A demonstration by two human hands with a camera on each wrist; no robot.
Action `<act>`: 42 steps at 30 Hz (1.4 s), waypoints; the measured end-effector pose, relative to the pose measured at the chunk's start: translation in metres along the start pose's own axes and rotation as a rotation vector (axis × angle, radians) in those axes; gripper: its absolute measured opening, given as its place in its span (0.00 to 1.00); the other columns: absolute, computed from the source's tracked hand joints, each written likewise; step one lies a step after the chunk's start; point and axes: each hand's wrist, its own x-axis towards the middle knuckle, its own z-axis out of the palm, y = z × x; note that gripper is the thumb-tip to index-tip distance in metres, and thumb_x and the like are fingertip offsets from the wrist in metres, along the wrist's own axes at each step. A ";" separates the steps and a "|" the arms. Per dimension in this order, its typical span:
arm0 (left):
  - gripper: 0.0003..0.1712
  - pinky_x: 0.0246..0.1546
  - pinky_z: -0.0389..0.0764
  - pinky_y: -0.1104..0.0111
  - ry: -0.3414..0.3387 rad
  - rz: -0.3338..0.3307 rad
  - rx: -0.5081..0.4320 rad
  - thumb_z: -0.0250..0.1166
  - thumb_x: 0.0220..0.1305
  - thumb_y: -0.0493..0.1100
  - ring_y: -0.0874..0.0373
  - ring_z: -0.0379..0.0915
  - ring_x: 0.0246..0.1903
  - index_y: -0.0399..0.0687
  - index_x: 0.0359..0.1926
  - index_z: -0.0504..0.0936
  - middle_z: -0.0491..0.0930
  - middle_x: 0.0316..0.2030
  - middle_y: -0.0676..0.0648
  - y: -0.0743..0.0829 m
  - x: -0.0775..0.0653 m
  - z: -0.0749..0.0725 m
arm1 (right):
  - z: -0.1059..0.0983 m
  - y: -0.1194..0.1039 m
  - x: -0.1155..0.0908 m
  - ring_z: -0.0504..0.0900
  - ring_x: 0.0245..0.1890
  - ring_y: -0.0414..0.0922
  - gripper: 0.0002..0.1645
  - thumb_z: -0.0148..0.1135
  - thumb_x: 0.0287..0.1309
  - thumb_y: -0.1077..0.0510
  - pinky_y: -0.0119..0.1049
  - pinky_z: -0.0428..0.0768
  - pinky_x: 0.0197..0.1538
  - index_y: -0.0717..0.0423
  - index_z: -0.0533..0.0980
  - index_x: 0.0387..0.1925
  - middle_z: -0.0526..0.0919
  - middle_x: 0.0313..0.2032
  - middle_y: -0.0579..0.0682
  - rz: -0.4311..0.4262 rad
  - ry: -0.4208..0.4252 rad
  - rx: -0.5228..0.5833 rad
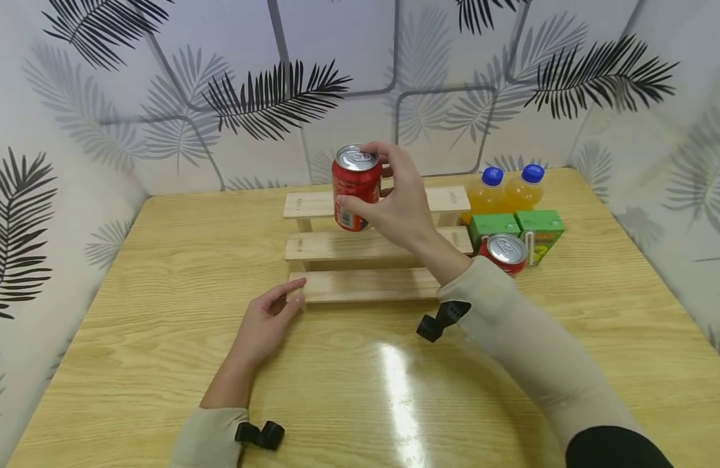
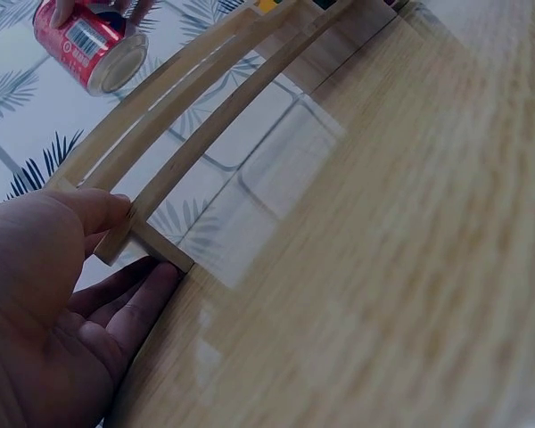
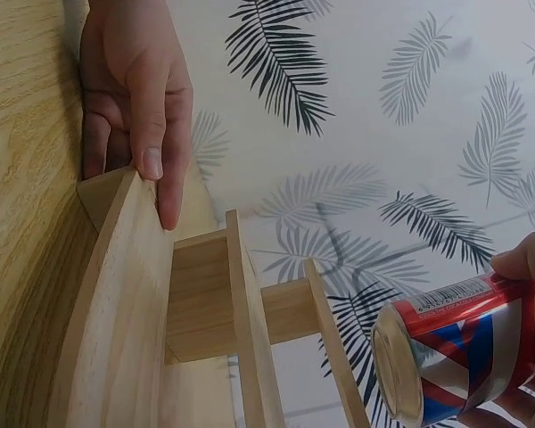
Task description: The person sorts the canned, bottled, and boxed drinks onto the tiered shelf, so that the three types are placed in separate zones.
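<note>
My right hand holds a red soda can upright above the three-step wooden rack, thumb on one side and fingers on the other. In the right wrist view the can's bare metal bottom is apart from the rack's steps. At the front left corner of the rack is my left hand. Its thumb lies on the end of the lowest step and its fingers are around the side support, as the left wrist view shows.
Right of the rack stand two orange drink bottles with blue caps, two green juice cartons and a second red can. Leaf-patterned wall covering rises behind the wooden table.
</note>
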 end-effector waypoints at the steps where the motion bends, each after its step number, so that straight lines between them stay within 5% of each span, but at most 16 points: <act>1: 0.23 0.72 0.63 0.55 0.003 -0.003 0.001 0.61 0.71 0.56 0.55 0.58 0.73 0.57 0.63 0.79 0.71 0.69 0.50 0.000 0.000 0.000 | 0.001 0.000 0.002 0.74 0.49 0.46 0.41 0.79 0.48 0.54 0.40 0.80 0.43 0.54 0.70 0.62 0.75 0.55 0.55 -0.012 0.003 -0.006; 19: 0.23 0.66 0.68 0.57 0.005 0.002 0.016 0.61 0.71 0.58 0.59 0.65 0.67 0.60 0.63 0.79 0.72 0.68 0.52 -0.001 0.005 -0.003 | 0.021 -0.002 0.029 0.74 0.53 0.46 0.41 0.80 0.47 0.54 0.38 0.79 0.50 0.55 0.70 0.61 0.76 0.56 0.53 -0.002 0.026 -0.014; 27: 0.23 0.71 0.64 0.55 0.000 0.004 -0.004 0.61 0.71 0.58 0.56 0.59 0.72 0.59 0.63 0.79 0.71 0.69 0.51 -0.002 0.004 -0.003 | 0.030 0.003 0.035 0.73 0.54 0.45 0.40 0.80 0.48 0.53 0.37 0.77 0.51 0.54 0.70 0.61 0.76 0.56 0.52 0.000 0.020 -0.024; 42: 0.23 0.69 0.66 0.56 0.000 -0.008 -0.009 0.62 0.71 0.56 0.59 0.63 0.69 0.59 0.62 0.80 0.73 0.68 0.52 -0.004 0.002 -0.002 | 0.044 0.011 0.036 0.74 0.53 0.43 0.40 0.78 0.50 0.51 0.35 0.80 0.47 0.52 0.69 0.63 0.74 0.57 0.51 -0.024 -0.032 -0.069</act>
